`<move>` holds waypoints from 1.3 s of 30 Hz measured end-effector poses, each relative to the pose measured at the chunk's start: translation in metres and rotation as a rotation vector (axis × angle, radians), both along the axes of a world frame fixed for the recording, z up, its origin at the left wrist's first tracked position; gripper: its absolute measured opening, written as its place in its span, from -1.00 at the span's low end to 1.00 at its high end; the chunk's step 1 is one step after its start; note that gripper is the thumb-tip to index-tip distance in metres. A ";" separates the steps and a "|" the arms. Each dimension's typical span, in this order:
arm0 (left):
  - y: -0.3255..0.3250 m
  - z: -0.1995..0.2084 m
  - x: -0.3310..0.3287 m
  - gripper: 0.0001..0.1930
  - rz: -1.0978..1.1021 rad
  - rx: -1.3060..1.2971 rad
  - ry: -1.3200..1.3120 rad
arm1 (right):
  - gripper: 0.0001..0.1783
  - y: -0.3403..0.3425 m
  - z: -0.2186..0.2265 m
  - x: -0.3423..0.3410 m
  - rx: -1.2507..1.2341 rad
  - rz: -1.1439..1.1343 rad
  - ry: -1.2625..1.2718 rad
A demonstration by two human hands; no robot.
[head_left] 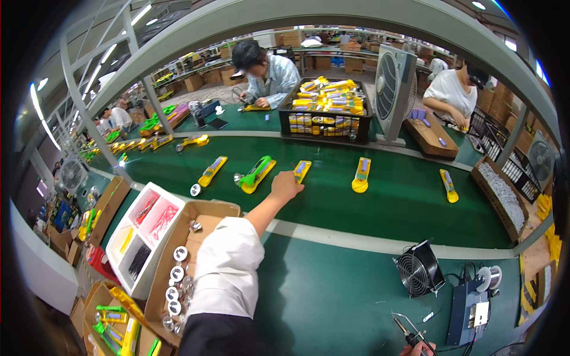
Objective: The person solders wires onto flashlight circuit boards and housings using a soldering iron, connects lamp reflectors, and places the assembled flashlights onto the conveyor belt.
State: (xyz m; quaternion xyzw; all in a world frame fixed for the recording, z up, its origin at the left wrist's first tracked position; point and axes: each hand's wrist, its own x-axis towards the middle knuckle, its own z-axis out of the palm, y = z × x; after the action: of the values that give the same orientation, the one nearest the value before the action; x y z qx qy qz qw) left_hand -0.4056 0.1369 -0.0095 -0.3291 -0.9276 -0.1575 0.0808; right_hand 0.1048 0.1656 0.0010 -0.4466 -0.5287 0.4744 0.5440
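My left hand point(286, 187) reaches out over the green conveyor belt point(332, 204), its fingers closed on the near end of a yellow casing point(304, 169) with a purple cylindrical cell inside. Just left of it on the belt lies another yellow casing with a bright green part point(256, 173) on top. At the lower right edge my right hand point(419, 349), only partly in the picture, is wrapped round a soldering iron point(408, 333). The iron's tip points up and left above the green worktop point(332, 285).
More yellow casings point(361, 175) lie along the belt. A box of silvery reflector cups point(177, 274) and a white divided tray of wires point(122, 261) stand at left. At right are a small black fan point(419, 270) and a soldering station point(469, 311). Co-workers point(267, 74) sit across.
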 end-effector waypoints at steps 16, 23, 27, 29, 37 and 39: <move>-0.177 0.013 0.371 -0.70 0.158 0.091 -0.142 | -0.82 0.008 -0.034 0.022 -0.088 0.106 0.223; -0.187 0.031 0.389 -0.64 0.178 0.149 -0.210 | -0.83 0.007 -0.039 0.026 -0.092 0.204 0.265; -0.242 0.081 0.319 -0.81 0.403 0.372 -0.274 | -0.82 0.011 -0.037 0.029 -0.055 0.093 0.226; -0.293 0.077 0.272 -0.85 0.585 0.313 -0.068 | -0.82 0.008 -0.034 0.026 -0.058 0.105 0.251; -0.322 0.033 0.212 -0.82 0.286 -0.191 -0.062 | -0.79 0.006 -0.022 0.022 0.020 0.074 0.185; -0.320 0.038 0.215 -0.85 0.324 -0.076 0.003 | -0.80 0.008 -0.029 0.025 0.030 0.080 0.189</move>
State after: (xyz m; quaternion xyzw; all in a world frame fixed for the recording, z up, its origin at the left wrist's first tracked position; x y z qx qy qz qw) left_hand -0.1911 -0.1831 0.0284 -0.1782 -0.9736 -0.1067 0.0942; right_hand 0.1302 0.1732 -0.0278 -0.3701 -0.4993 0.5281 0.5787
